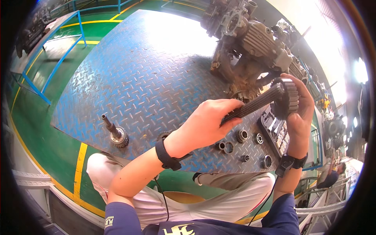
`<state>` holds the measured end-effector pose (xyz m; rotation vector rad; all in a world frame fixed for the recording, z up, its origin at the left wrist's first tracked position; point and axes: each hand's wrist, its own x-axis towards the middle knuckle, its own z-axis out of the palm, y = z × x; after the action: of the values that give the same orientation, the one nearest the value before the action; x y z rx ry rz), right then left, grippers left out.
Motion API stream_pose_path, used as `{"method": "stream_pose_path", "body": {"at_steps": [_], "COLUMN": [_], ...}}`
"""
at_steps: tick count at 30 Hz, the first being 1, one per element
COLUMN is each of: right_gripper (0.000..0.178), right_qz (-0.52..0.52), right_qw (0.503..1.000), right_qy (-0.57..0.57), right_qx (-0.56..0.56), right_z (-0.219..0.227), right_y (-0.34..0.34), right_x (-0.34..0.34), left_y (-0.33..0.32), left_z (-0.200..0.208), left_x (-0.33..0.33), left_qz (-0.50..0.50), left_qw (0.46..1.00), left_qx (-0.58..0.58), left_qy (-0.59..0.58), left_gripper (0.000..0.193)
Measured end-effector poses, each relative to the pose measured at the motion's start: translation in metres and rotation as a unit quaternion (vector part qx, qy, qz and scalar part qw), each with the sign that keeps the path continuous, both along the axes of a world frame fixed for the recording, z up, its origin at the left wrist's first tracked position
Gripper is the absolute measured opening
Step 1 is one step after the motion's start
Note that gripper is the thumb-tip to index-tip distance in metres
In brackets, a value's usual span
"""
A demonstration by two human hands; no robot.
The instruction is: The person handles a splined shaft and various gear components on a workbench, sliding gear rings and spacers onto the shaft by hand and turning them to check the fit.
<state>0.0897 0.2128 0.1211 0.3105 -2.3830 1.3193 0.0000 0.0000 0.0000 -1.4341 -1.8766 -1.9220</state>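
Note:
My left hand (207, 121) is closed round the lower end of a dark splined shaft (258, 104), held tilted above the table's right part. A thick toothed gear (289, 98) sits at the shaft's upper right end; I cannot tell whether the two are one piece. My right hand (300, 121) grips that gear, thumb below and fingers over its far side. Below the hands, a small gear (242, 136), a bearing ring (259, 138), another ring (266, 161) and several small parts lie on the table. My left wrist partly hides a dark round part (163, 136).
The blue diamond-plate table (137, 86) carries a large greasy engine assembly (250, 43) at the back right. A tool case (271, 135) with sockets lies at the right edge. A shaft with a gear (118, 137) stands near the left front edge. Another person (331, 176) sits far right.

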Motion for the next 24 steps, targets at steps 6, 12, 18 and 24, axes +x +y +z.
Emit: {"method": "stream_pose_path", "body": {"at_steps": [6,12,18,24], "right_gripper": [0.101,0.1,0.094,0.076], "right_qz": [-0.018,0.005,0.02,0.013], "right_qw": [0.998,0.999,0.995,0.971], "right_qy": [0.054,0.047,0.035,0.003], "right_qx": [-0.007,0.003,0.093,0.24], "right_z": [0.01,0.024,0.039,0.045], "right_y": [-0.014,-0.014,-0.022,-0.041], "right_x": [-0.011,-0.013,-0.015,-0.015], "left_y": [-0.003,0.001,0.002,0.002], "left_z": [-0.006,-0.008,-0.009,-0.01], "left_x": [-0.004,-0.002,-0.003,-0.006], "left_qz": [0.014,0.022,0.006,-0.039], "left_qw": [0.999,0.999,0.999,0.999], "left_qx": [0.027,0.028,0.043,0.022], "left_qy": [0.015,0.025,0.025,-0.011], "left_gripper": [0.031,0.032,0.035,0.036]}}
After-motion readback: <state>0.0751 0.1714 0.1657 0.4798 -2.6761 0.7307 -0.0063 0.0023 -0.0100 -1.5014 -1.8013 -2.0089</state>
